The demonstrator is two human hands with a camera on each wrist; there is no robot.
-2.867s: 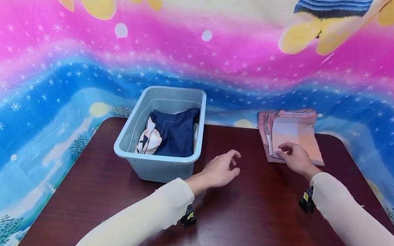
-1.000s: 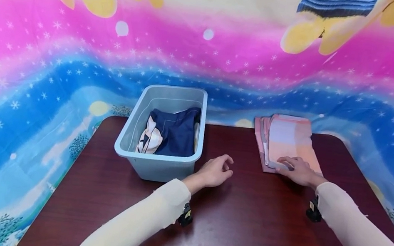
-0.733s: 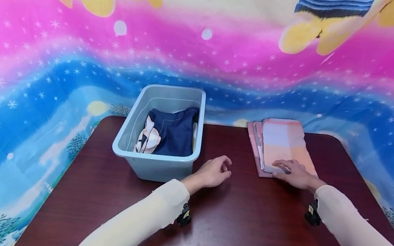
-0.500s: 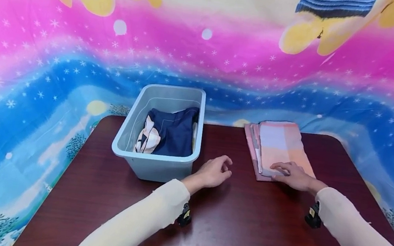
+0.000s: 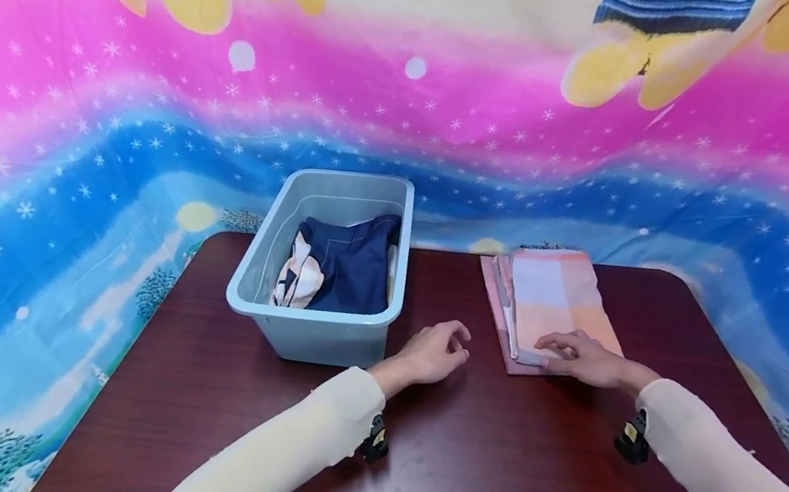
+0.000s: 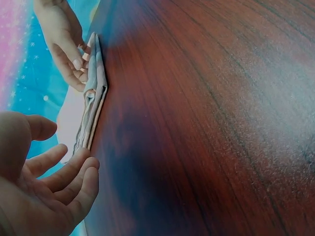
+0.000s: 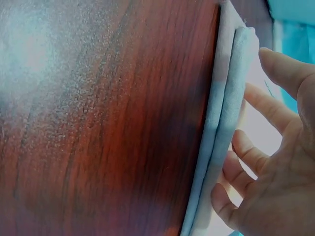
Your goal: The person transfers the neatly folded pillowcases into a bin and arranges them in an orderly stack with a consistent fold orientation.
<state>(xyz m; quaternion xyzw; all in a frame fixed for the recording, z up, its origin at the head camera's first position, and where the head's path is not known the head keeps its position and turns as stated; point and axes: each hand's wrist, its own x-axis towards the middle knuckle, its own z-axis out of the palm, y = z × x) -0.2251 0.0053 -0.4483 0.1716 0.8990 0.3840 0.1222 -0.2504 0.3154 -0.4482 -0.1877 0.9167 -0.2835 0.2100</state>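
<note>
A folded cloth (image 5: 554,294) in pink, orange and white checks lies at the back right of the table. My right hand (image 5: 586,359) rests its fingertips on the cloth's near part, the fingers loosely bent. In the right wrist view, the folded layers of the cloth (image 7: 231,98) show edge-on beside the fingers of my right hand (image 7: 280,147). To the left, my left hand (image 5: 428,353) hovers over the table with relaxed fingers and holds nothing. The left wrist view has the left hand (image 6: 44,182) near, apart from the cloth (image 6: 96,93) beyond it.
A grey-blue plastic bin (image 5: 321,337) stands left of my left hand. Inside it lie a navy garment (image 5: 354,265) and a pale patterned cloth (image 5: 299,279). The dark red-brown table (image 5: 485,461) meets a colourful printed curtain (image 5: 454,145) at the back and sides.
The folded cloth has slid toward me and to the left under my right hand, and its raised far edge now lies flatter. The left hand has shifted only slightly. The bin stays put.
</note>
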